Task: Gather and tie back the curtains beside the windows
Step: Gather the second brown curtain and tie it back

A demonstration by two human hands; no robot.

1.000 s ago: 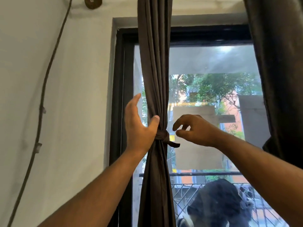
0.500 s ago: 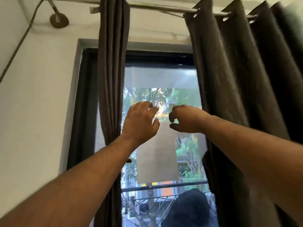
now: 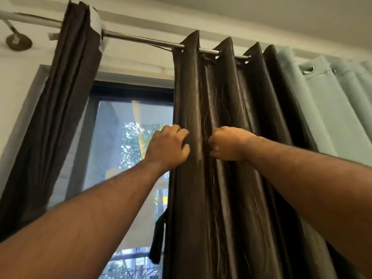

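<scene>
A dark brown curtain hangs spread in folds from the metal rod, right of the window. My left hand curls its fingers round that curtain's leading left fold. My right hand is closed in a fist on the fold beside it, a little to the right. A dark tie strap dangles at the curtain's left edge, below my left forearm. The other dark curtain hangs bunched together at the window's left side.
A pale teal curtain hangs on the same rod at the far right, next to the dark one. A rod bracket sits on the white wall at the upper left. Trees and a railing show through the glass.
Both hands left the tied left curtain and moved right across the window to the spread right curtain, where they now grip its folds. The view swung right and upward.
</scene>
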